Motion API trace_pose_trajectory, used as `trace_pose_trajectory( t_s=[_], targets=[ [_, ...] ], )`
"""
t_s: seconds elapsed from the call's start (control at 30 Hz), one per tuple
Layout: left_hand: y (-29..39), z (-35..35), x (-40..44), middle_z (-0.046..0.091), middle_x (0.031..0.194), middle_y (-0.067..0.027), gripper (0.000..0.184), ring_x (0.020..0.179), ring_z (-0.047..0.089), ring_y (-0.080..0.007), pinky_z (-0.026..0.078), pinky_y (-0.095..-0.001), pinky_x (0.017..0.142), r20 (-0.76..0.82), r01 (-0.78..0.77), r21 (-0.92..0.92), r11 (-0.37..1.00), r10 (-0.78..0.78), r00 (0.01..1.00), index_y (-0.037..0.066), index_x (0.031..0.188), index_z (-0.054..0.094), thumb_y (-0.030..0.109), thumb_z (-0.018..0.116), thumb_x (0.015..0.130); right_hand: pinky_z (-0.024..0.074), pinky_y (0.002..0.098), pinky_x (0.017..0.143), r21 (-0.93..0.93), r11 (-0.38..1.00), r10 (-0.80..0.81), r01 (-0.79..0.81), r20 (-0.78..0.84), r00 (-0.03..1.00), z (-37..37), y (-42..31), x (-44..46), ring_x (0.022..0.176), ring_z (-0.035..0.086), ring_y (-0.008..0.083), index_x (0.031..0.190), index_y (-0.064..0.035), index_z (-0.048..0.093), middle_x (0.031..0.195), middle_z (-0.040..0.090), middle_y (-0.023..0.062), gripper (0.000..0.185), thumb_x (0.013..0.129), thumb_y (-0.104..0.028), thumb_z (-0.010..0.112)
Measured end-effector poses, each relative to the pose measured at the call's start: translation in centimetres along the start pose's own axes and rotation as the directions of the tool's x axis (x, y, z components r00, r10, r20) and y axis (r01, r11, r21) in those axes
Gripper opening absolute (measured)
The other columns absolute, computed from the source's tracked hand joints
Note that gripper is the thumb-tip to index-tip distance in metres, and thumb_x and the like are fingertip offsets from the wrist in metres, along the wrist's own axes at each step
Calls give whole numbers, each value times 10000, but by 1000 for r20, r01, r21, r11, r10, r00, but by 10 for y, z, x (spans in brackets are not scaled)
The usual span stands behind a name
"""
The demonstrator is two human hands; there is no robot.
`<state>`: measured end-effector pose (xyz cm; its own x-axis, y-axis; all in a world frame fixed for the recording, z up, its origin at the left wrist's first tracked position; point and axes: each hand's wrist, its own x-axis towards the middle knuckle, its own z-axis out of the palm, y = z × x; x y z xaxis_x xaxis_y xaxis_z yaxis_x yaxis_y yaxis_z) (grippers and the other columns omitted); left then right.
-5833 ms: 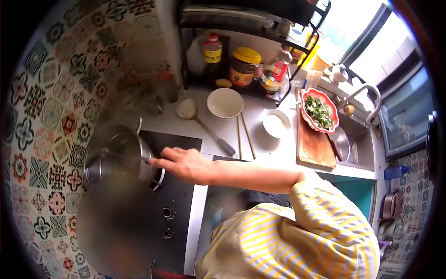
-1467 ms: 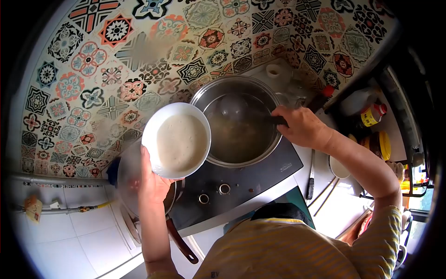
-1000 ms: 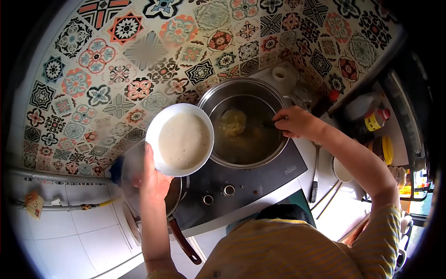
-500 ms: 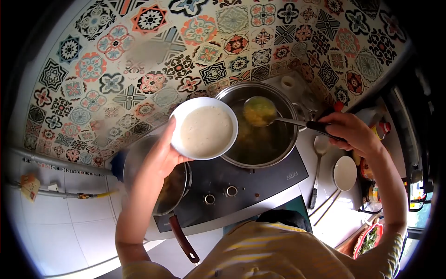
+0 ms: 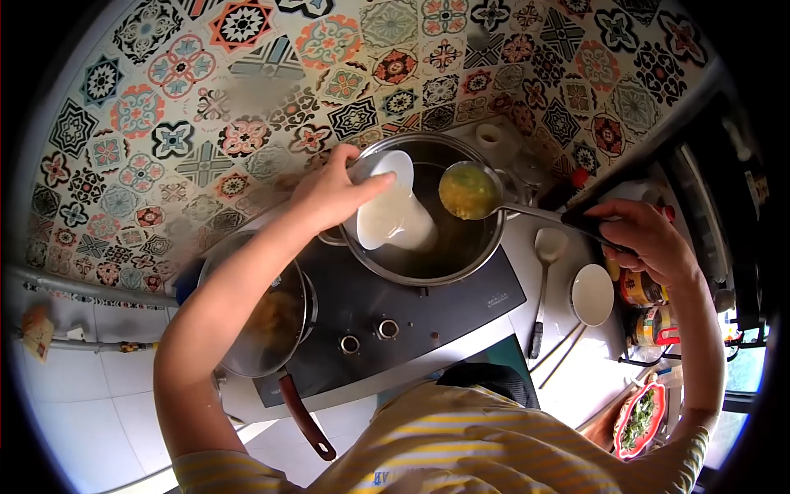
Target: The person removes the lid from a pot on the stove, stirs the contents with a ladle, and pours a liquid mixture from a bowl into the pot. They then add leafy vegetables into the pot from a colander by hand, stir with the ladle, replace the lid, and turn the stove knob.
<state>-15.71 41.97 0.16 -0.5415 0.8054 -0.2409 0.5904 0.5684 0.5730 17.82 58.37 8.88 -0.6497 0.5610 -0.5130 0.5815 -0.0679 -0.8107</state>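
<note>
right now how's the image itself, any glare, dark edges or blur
Head view, lower right: bright light washes out the counter; head view, centre: the pot is dim inside, with small glints on the white liquid; head view, upper left: a hazy smudge blurs some tiles; head view, border: round, black vignetting.

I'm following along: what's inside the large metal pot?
White liquid runs from the tilted white bowl into dark liquid inside the large metal pot. Liquid hides its bottom; the bowl hides part.

Shiny metal pot (image 5: 428, 280), smooth glossy bowl (image 5: 399, 166), metal ladle (image 5: 531, 212)
</note>
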Motion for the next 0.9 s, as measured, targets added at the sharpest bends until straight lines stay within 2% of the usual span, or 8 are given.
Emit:
trace_pose_trajectory(
  t_s=[0.2,0.3,0.43,0.47,0.57,0.63,0.7,0.9],
  targets=[
    [11,38,1,531,1028,-190,717,957,507,-359,434,-436,792,-168,-330,508,796,467,868,128,1239,378,448,684,675,238,168,364,14,999,-31,31,30,999,0,10,-2,432,356,24,1086,21,517,601,484,26,261,841,-69,506],
    [11,48,1,515,1038,-199,698,958,501,-360,443,-428,781,-85,-415,609,676,575,813,127,1233,394,431,691,680,239,187,369,4,1000,-21,21,23,1000,0,14,-2,446,353,34,1089,25,506,588,464,14,273,842,-91,508],
    [9,51,4,501,1050,-202,700,970,494,-351,450,-430,769,-122,-355,570,741,504,855,128,1233,392,444,688,682,242,185,371,18,1000,-9,9,45,999,2,13,-3,449,354,36,1074,30,512,594,469,15,262,841,-89,514],
    [5,52,7,505,1053,-195,698,957,509,-333,448,-403,771,-193,-317,539,780,481,855,138,1238,373,465,670,697,243,185,371,16,1000,-12,11,51,999,2,13,-2,449,354,36,1071,31,513,596,470,16,260,841,-89,514],
    [3,35,15,549,1034,-193,722,944,544,-322,439,-378,788,-79,-35,17,999,36,996,138,1231,358,520,642,688,242,184,370,40,999,-22,18,89,996,0,9,-3,451,357,35,1070,33,514,598,471,18,261,840,-89,518],
    [-20,43,28,558,1029,-147,764,938,553,-225,444,-336,770,-87,-80,-323,943,54,995,66,1230,330,552,615,714,240,184,368,59,998,-23,19,83,996,0,5,-5,449,358,33,1066,38,516,602,476,23,259,840,-89,518],
    [-11,38,14,548,1024,-125,720,912,557,-183,469,-317,717,58,56,-531,845,-29,998,50,1223,334,534,591,756,239,184,366,56,998,-35,31,79,996,1,-3,-9,447,361,33,1062,41,520,606,481,28,258,839,-89,520],
    [-4,37,-7,527,1049,-105,610,838,586,-174,513,-313,668,171,149,-725,672,-33,985,44,1162,414,500,576,789,252,172,365,25,997,-69,67,100,993,14,-22,-15,450,381,28,1054,43,529,615,498,40,276,824,-108,542]
  ],
)
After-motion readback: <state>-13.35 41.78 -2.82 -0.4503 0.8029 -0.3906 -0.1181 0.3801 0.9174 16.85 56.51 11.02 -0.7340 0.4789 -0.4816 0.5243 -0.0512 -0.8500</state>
